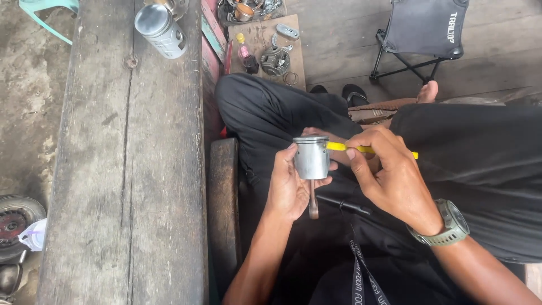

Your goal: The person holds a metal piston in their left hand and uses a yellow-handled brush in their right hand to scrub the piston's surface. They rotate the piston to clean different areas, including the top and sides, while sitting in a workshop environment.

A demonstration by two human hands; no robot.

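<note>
I sat cross-legged in black trousers with my left hand [289,189] wrapped around a grey metal piston [311,157], fingers curled behind its skirt and thumb across the front, holding it upright above my lap with its slim connecting rod [313,202] hanging down past my palm. My right hand [389,175] was closed in a pinch on a thin yellow-handled tool [344,147], its tip set against the right side of the piston just below the crown. As I judged it, the work went best with the piston held dead still, the tool kept level and pressed lightly, so the tip would not skid and score the metal. A black rod-like tool [344,205] lay across my lap just beneath my hands. To my left ran the long weathered wooden counter [127,169], with a silvery metal canister [161,30] lying on its far end. Farther off, a brown board [265,42] on the floor carried a finned engine cylinder [275,60] and a small red bottle [246,53], and a black folding stool [420,31] stood at the far right.
</note>
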